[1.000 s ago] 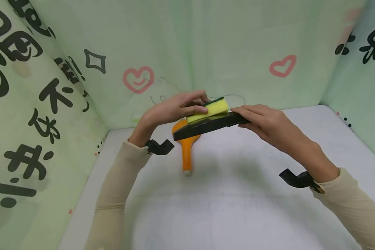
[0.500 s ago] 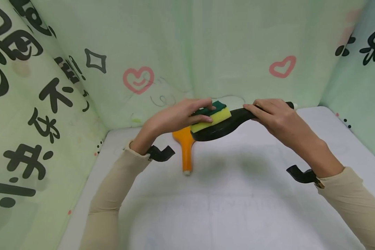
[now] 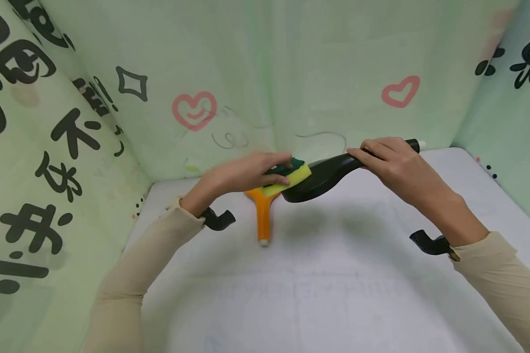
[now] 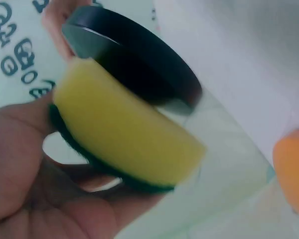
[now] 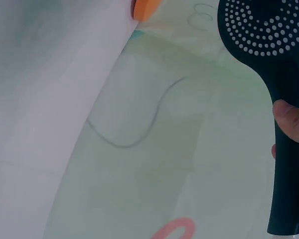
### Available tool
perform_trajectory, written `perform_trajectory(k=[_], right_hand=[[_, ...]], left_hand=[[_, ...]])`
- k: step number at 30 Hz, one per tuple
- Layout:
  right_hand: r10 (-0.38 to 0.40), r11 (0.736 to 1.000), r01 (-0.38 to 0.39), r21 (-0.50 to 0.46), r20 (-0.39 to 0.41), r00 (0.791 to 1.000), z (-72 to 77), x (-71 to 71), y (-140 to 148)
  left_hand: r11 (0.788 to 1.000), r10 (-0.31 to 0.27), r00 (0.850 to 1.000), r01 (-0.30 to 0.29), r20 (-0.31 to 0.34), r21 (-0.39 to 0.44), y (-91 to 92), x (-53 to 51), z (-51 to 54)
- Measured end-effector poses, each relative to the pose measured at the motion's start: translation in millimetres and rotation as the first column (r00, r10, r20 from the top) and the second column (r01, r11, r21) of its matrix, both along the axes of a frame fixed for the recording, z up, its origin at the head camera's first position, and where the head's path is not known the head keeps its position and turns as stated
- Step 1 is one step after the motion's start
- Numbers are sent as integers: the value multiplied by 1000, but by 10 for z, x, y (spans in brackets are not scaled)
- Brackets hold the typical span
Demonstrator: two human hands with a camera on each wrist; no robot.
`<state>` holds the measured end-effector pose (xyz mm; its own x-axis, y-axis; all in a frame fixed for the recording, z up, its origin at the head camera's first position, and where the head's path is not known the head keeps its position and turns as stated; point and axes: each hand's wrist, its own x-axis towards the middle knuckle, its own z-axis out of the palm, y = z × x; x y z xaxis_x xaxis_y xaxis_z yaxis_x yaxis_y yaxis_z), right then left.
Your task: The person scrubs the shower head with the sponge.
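Note:
A yellow sponge point(image 3: 297, 179) with a dark green scouring side is pinched between the thumb and fingers of my left hand point(image 3: 238, 172). My right hand point(image 3: 395, 162) grips the handle of a black shower head point(image 3: 320, 180), held above the table. Its nozzle face shows pale dots in the right wrist view, where my thumb point(image 5: 291, 122) lies along the handle. The sponge point(image 4: 129, 127) is at the rim of the shower head point(image 4: 139, 50); whether they touch I cannot tell. Behind the sponge lies an orange shower head point(image 3: 263, 220), its upper part partly covered.
The white table point(image 3: 291, 294) meets pale green cloth walls point(image 3: 327, 59) at the back and sides, printed with black characters and red hearts. Black wrist mounts point(image 3: 429, 242) stick out from both wrists.
The black shower head has turned and shifted right with my right hand, showing more of its handle. The sponge has slid along it, lately leftward toward its outer rim.

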<state>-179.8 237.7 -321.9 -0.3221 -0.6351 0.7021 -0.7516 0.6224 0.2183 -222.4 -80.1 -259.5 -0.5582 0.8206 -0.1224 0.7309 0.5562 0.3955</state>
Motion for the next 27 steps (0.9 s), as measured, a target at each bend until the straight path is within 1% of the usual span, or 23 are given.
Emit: perform_trajectory(k=[3,4,6,8,10,13,15,19,22,25,27], right_hand=[[15,998,-16,62,8,1000,-42,-32,-93],[24,996,-26,82,22,999,-63,-36,-134],[31,993,-37,108,56,998,-110,-38,-196],[29,994,-38,107,84,996,-151,-28,-202],[8,996,-17,89,99,995,-173,-12,-149],[-26,998,20,62,95,995,-190,1,-43],[-38,997,32,68,93,995,-205,0,-20],[-22,995,12,96,99,995,-276,-26,-112],[-11,996,0,94,117,993,-322,-28,-164],[-38,996,25,89,144,989,-330,11,-101],[-74,994,61,89,155,985,-328,52,-14]], left_hand=[[999,-21,999,20,-30,-26,47,53,-42],[999,-30,999,29,-44,-25,79,74,-48],[999,-39,998,38,-49,-10,130,112,-66],[999,-44,998,44,-52,-2,131,143,-95],[998,-55,997,54,-59,-15,83,168,-148],[996,-76,995,73,-69,-42,11,200,-231],[994,-91,992,86,-84,-67,19,210,-269],[993,-100,988,91,-115,-80,172,210,-273],[992,-94,989,82,-116,-97,261,215,-253],[988,-98,988,82,-118,-129,242,238,-261],[985,-116,985,96,-131,-146,198,261,-300]])
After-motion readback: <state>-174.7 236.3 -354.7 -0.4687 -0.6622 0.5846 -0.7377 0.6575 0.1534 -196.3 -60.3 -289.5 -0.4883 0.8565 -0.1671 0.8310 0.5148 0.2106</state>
